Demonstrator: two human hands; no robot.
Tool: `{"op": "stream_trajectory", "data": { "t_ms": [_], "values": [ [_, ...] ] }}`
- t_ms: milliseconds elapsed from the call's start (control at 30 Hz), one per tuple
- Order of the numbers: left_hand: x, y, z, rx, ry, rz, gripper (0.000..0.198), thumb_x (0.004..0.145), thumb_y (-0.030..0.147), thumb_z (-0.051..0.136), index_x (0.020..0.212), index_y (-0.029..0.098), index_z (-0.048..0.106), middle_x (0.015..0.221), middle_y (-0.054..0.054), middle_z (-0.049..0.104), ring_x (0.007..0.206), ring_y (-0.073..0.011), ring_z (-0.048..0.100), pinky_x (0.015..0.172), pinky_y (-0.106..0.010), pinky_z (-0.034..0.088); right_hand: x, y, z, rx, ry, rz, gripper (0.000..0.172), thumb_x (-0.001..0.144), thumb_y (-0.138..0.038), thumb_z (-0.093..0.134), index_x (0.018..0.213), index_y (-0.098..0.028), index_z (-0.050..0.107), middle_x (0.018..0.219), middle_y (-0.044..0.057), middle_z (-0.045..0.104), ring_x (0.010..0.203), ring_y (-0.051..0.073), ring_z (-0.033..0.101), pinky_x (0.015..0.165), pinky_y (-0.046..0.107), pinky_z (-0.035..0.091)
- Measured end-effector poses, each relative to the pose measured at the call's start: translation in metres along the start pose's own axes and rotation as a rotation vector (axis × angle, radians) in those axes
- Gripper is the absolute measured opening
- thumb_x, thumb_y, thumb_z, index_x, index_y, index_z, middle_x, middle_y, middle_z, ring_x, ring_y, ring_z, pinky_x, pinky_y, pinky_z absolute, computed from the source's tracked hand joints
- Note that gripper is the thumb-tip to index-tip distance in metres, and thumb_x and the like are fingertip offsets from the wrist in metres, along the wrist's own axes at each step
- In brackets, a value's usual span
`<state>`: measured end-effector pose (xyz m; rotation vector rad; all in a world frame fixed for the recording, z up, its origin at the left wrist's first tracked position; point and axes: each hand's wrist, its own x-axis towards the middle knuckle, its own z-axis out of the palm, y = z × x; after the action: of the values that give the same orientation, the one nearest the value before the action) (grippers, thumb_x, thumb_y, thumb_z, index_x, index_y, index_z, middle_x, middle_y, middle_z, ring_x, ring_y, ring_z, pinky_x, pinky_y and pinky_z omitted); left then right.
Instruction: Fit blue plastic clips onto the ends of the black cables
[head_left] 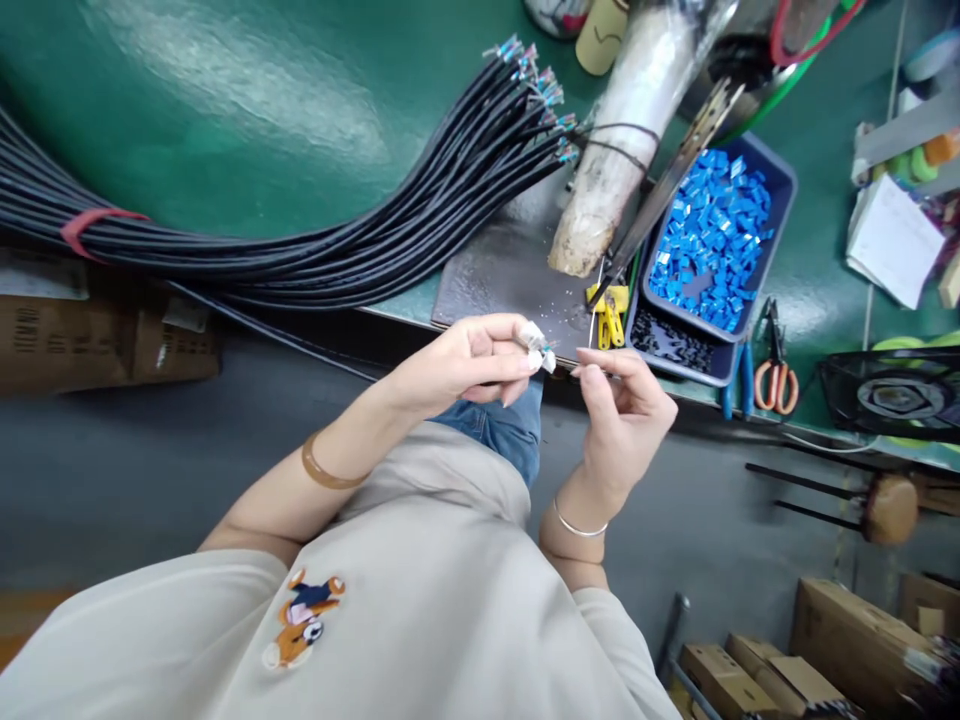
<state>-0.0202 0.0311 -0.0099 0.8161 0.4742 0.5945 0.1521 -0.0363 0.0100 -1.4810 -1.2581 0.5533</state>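
Observation:
My left hand (491, 360), white covers on its thumb and fingertip, is closed on the end of a black cable (300, 348). Thin stripped wires (547, 350) poke out past those fingertips. Just to the right, my right hand (622, 400) pinches thumb against forefinger. A thin pale sliver (592, 330) rises by its fingertips; whether it is held there I cannot tell. Beyond both hands lies a dark mat (487, 275) sprinkled with tiny white bits. Yellow-handled tools (611, 318) rest close to my right fingertips.
A thick bundle of black cables (337, 255) with bared colored ends crosses the green table (225, 100). A wrapped roll (622, 140) stands behind the mat. Right of it are a bin of blue connectors (709, 240), orange-handled scissors (776, 375) and a black fan (892, 395).

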Motion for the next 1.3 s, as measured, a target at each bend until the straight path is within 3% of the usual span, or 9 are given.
{"op": "stream_trajectory", "data": {
  "t_ms": [167,333,500,767,933,1033,1133,1200,1300],
  "values": [
    [0.002,-0.002,0.009,0.128,0.015,0.054,0.026,0.077,0.037,0.077,0.08,0.014,0.066,0.053,0.002,0.055,0.041,-0.0026,0.035,0.038,-0.018,0.021,0.004,0.003,0.005,0.036,-0.1,0.026,0.013,0.084,-0.03,0.069,0.094,-0.025,0.074,0.08,-0.001,0.062,0.069,0.009,0.056,0.055,0.023,0.041],
    [0.003,0.001,0.01,0.205,0.019,0.05,0.03,0.078,0.044,0.075,0.08,0.015,0.068,0.053,0.0,0.058,0.039,-0.0028,0.034,0.037,-0.021,0.021,0.009,0.003,0.003,0.027,-0.161,-0.012,0.006,0.084,-0.023,0.066,0.085,-0.023,0.073,0.076,-0.001,0.061,0.067,0.009,0.054,0.055,0.022,0.041],
    [0.003,0.008,0.015,0.253,0.09,0.015,0.031,0.072,0.041,0.081,0.077,0.013,0.068,0.053,0.0,0.059,0.04,-0.0041,0.043,0.038,-0.02,0.023,0.007,0.004,0.007,0.094,-0.063,-0.048,0.005,0.082,-0.02,0.068,0.077,-0.021,0.07,0.073,-0.002,0.058,0.067,0.008,0.052,0.054,0.021,0.038],
    [0.002,0.008,0.016,0.264,0.211,0.017,0.029,0.07,0.033,0.084,0.074,0.012,0.064,0.057,-0.002,0.062,0.044,-0.0065,0.052,0.036,-0.017,0.025,0.004,-0.001,0.01,-0.039,-0.035,-0.04,0.007,0.086,-0.024,0.065,0.079,-0.021,0.066,0.074,-0.002,0.055,0.069,0.01,0.055,0.053,0.022,0.04],
    [0.0,0.008,0.019,0.254,0.221,0.018,0.03,0.072,0.037,0.082,0.075,0.013,0.064,0.057,-0.001,0.061,0.042,-0.0051,0.049,0.035,-0.017,0.024,0.0,-0.002,0.014,-0.269,0.02,-0.115,0.013,0.09,-0.028,0.06,0.08,-0.022,0.063,0.078,0.002,0.057,0.068,0.011,0.054,0.053,0.025,0.041],
    [-0.003,0.007,0.019,0.229,0.186,0.008,0.033,0.075,0.043,0.079,0.078,0.014,0.064,0.056,0.0,0.061,0.04,-0.0042,0.046,0.036,-0.018,0.022,-0.006,0.006,0.015,-0.324,0.087,-0.265,0.01,0.091,-0.028,0.06,0.084,-0.023,0.066,0.079,0.003,0.06,0.068,0.012,0.053,0.055,0.027,0.042],
    [-0.005,0.006,0.019,0.193,0.128,0.021,0.033,0.079,0.046,0.074,0.079,0.016,0.062,0.057,0.0,0.062,0.038,-0.0028,0.041,0.036,-0.019,0.021,-0.009,0.016,0.015,-0.323,0.043,-0.391,0.007,0.088,-0.025,0.063,0.086,-0.025,0.069,0.077,0.001,0.064,0.064,0.011,0.052,0.053,0.027,0.04],
    [-0.005,0.006,0.021,0.171,0.125,0.063,0.029,0.083,0.043,0.071,0.082,0.017,0.059,0.058,0.0,0.064,0.036,-0.0019,0.037,0.036,-0.019,0.021,-0.008,0.02,0.013,-0.302,0.009,-0.383,0.007,0.087,-0.025,0.064,0.084,-0.025,0.07,0.074,-0.001,0.064,0.059,0.009,0.051,0.051,0.026,0.038],
    [-0.001,0.007,0.024,0.157,0.147,0.118,0.024,0.084,0.036,0.069,0.098,0.02,0.057,0.06,0.002,0.066,0.033,-0.0016,0.033,0.034,-0.02,0.02,-0.004,0.017,0.006,-0.195,0.125,-0.257,0.009,0.088,-0.025,0.062,0.087,-0.024,0.07,0.069,-0.004,0.062,0.056,0.008,0.055,0.05,0.024,0.039]
  ]
}}
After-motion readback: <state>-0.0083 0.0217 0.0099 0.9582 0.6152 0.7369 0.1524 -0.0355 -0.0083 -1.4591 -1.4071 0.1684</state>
